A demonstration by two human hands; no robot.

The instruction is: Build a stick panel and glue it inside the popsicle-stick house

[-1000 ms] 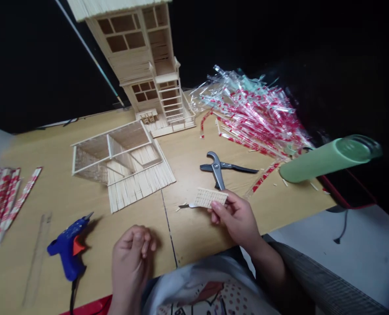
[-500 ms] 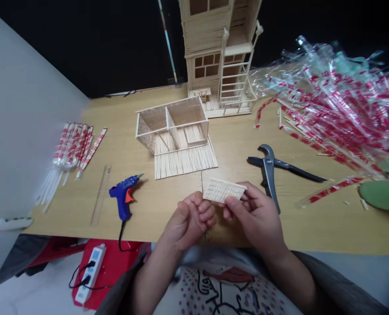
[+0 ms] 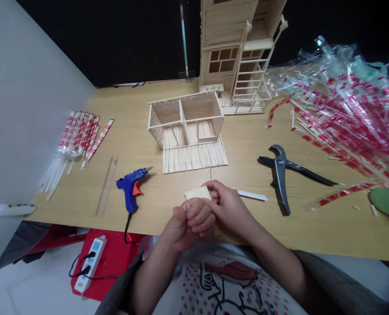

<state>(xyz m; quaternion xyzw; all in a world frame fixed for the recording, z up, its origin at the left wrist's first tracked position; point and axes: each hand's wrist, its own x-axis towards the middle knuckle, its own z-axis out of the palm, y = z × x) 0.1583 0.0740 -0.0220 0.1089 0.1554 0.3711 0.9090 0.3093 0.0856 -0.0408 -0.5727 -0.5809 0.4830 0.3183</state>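
Observation:
A small flat panel of pale thin sticks is gripped at its right end by my right hand, fingers and thumb closed on it. Just in front of the panel, my left hand is curled into a loose fist that covers the panel's near side. Whatever lies within those curled fingers is hidden. Beyond both hands stands a two-room, open-topped stick model, with a stick floor extending toward me. A white strip-like blade or tool lies right of my right hand.
A blue glue gun and clear ruler lie left, near wrapped chopsticks. Grey-black cutters lie right, before heaped red-and-clear wrappers. A tall stick house stands at the back. Below is a power strip.
The view has shifted, so the table things sit farther right. My right hand has brought the panel left and turned it behind my left fist. The white strip now shows on the table.

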